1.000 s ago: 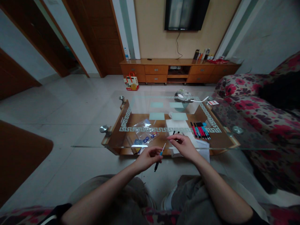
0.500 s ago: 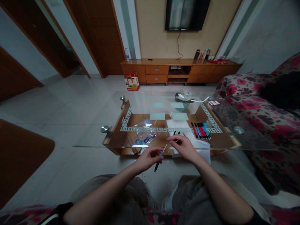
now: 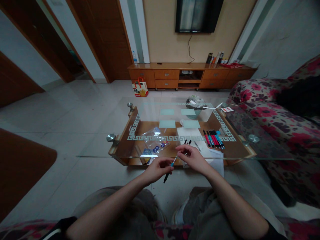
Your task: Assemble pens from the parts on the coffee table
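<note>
My left hand [image 3: 161, 169] pinches a pen barrel [image 3: 166, 177], black with a blue grip, held slanting over the front edge of the glass table. A thin white refill [image 3: 175, 159] sticks up out of its blue end. Close to the refill's upper end is my right hand [image 3: 191, 156], thumb and fingers drawn together; whatever they hold is too small to make out. Just beyond that hand, black pen parts [image 3: 187, 142] lie on the table. Red, blue and black pens [image 3: 213, 139] lie in a row to the right.
The glass coffee table [image 3: 92, 156] carries a clear plastic bag [image 3: 156, 141] at left and a bowl [image 3: 196, 103] with a crumpled bag at the back. A white box [image 3: 183, 133] and paper sheet [image 3: 218, 161] are near the pens. A floral sofa [image 3: 270, 113] stands at right.
My right hand has moved slightly left and down, bringing its fingertips closer to the refill's tip. My left hand keeps its hold on the pen barrel, almost unmoved.
</note>
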